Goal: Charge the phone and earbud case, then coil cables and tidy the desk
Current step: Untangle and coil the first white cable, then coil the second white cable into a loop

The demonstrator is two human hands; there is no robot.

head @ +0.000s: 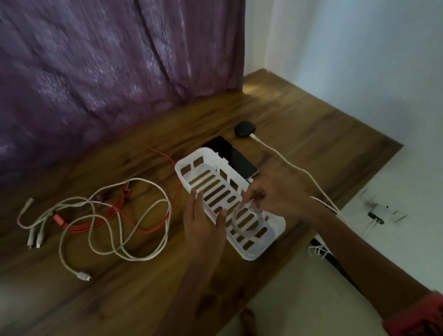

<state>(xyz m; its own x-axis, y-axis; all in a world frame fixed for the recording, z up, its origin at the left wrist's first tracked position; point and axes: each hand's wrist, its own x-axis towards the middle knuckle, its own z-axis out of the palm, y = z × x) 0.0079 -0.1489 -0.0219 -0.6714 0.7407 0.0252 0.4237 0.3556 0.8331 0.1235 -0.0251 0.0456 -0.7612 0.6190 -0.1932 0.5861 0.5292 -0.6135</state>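
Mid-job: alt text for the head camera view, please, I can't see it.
The right hand pinches a coiled white cable over the white slotted basket, while the left hand touches its side with straight fingers. Loose white and red cables lie tangled left of it on the wooden desk; phone and plugged-in earbud case sit behind.

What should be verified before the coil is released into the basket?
1. Coiled white cable is over the white basket: ok.
2. Right hand pinches the coil: ok.
3. Left hand rests against the basket's side, steadying it: ok.
4. Earbud case has a cable plugged in: ok.
5. Phone is plugged in: cannot tell.
6. Loose cables are coiled: not ok, tangled.
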